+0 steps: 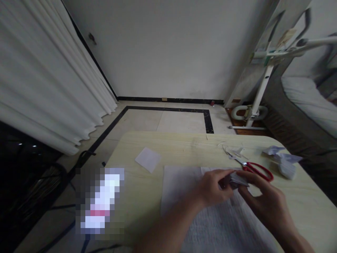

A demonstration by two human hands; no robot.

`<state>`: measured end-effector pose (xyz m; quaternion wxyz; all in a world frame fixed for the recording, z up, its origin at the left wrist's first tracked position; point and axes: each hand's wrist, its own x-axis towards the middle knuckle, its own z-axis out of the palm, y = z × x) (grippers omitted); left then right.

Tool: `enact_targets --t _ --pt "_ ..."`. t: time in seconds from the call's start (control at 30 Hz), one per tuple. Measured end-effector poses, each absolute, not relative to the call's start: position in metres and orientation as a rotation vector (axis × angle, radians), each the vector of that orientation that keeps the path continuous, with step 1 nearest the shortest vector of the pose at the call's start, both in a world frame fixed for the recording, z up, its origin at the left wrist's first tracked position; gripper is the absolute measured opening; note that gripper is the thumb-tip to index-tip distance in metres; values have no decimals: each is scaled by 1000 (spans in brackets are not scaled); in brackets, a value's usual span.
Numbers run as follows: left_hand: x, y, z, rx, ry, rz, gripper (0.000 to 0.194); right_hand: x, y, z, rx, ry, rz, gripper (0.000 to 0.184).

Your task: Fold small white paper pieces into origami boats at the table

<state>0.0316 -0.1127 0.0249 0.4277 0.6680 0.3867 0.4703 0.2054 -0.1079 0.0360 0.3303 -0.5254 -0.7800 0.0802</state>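
Observation:
Between my two hands is a small folded wad of greyish paper (237, 180), its layers showing at the near edge. My left hand (214, 188) pinches it from the left, thumb and fingers closed on it. From the right, my right hand (265, 196) grips its other side between thumb and forefinger. Both hands are over a large printed sheet (181, 189) spread on the table. Just behind my right hand lie red-handled scissors (259, 170), their blades pointing to the back left.
On the pale wooden table (142, 196) are a white paper square (147, 159), thin paper scraps (235, 151) and crumpled paper (285, 163). A blurred-out bright device (102, 200) sits at the left edge. Beyond stand a white curtain (52, 77) and an exercise machine (260, 88).

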Motion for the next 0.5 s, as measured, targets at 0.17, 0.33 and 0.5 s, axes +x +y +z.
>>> enact_targets --t 0.17,0.33,0.5 --pt "31 -113 25 1645 1004 1160 52 205 -106 41 -1378 -2036 275 28" --pt "32 -111 24 1642 1007 1161 50 199 -104 43 -1363 -1985 371 25" --pt "33 -108 17 1589 1007 1142 45 192 -107 48 -1379 -1931 491 21"
